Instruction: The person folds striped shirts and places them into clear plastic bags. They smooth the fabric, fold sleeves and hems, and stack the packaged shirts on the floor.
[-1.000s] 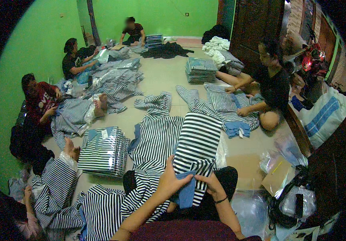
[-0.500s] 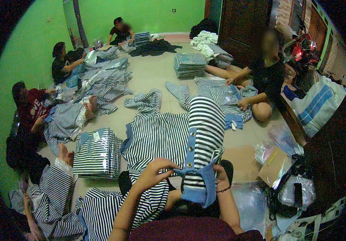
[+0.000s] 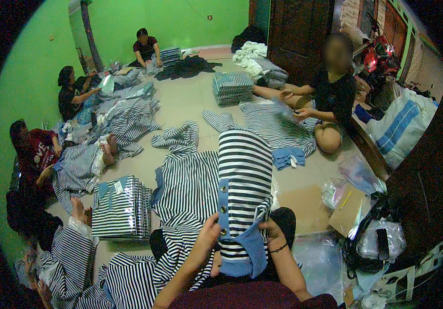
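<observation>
Before me is a black-and-white striped shirt (image 3: 244,170) with a blue collar and a blue placket with several round metal fasteners. Its body is folded narrow and bulges upward. My left hand (image 3: 208,238) is closed on its left edge, beside the lowest fastener. On the other side my right hand (image 3: 274,237), a dark bracelet at its wrist, grips the shirt by the blue collar; some of its fingers are hidden behind the cloth. Under and left of it, another striped garment (image 3: 188,180) lies spread out on the floor.
A stack of plastic-wrapped folded shirts (image 3: 118,211) stands at my left. Clear plastic bags (image 3: 316,262) and a brown cardboard piece (image 3: 301,206) lie at right. One co-worker (image 3: 334,87) sits far right; others sit along the left wall among striped garments (image 3: 123,118).
The shirt has shifted left in view and is straighter, with its collar end less crumpled. My left hand has gone from pinching the placket to gripping the shirt's side. The right-hand co-worker has lifted both hands.
</observation>
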A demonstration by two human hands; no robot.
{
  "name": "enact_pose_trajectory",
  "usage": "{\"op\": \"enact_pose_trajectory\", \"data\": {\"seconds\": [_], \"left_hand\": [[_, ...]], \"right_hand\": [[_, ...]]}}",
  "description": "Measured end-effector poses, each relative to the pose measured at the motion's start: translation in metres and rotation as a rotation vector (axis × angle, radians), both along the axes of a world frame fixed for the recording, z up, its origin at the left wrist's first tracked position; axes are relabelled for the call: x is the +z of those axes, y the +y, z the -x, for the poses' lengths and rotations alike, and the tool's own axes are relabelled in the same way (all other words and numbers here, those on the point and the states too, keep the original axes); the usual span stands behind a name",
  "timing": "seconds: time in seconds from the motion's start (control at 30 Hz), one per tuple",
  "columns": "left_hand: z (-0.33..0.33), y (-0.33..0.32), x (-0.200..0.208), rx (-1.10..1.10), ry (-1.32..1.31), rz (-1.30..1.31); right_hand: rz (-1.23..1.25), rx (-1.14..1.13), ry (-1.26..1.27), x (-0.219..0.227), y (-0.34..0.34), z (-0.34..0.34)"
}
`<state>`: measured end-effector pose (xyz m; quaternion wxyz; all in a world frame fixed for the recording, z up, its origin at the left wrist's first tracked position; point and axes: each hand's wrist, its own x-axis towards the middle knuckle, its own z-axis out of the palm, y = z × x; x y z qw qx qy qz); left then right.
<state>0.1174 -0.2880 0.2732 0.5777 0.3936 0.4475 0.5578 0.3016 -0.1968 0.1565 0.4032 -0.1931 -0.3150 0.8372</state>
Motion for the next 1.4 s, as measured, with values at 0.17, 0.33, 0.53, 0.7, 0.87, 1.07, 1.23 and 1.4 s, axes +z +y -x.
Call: {"op": "enact_pose_trajectory", "data": {"seconds": [0.17, 0.33, 0.53, 0.7, 0.87, 1.07, 1.23, 1.4], "left_hand": [[0.011, 0.001, 0.016, -0.126, 0.545, 0.040], [0.015, 0.009, 0.023, -0.199, 0.501, 0.087], [0.013, 0.011, 0.012, -0.128, 0.501, 0.038], [0.017, 0.015, -0.003, 0.012, 0.620, 0.053], [0.026, 0.018, -0.008, -0.090, 0.534, 0.090], [0.027, 0.024, -0.001, -0.097, 0.692, -0.058], [0.024, 0.025, 0.010, -0.181, 0.518, 0.084], [0.020, 0.031, 0.013, -0.188, 0.522, 0.028]], "right_hand": [[-0.049, -0.025, -0.173, 0.031, -0.008, 0.006], [-0.001, -0.065, -0.375, 0.055, -0.013, 0.004], [-0.189, 0.009, -0.314, 0.057, -0.011, 0.004], [-0.217, 0.139, -0.424, 0.051, -0.014, -0.001], [-0.219, 0.081, -0.500, 0.050, -0.019, 0.015], [-0.204, -0.030, -0.522, 0.055, -0.020, 0.023], [-0.132, 0.028, -0.422, 0.051, -0.015, 0.018], [-0.055, -0.018, -0.443, 0.029, -0.012, 0.016]]}}
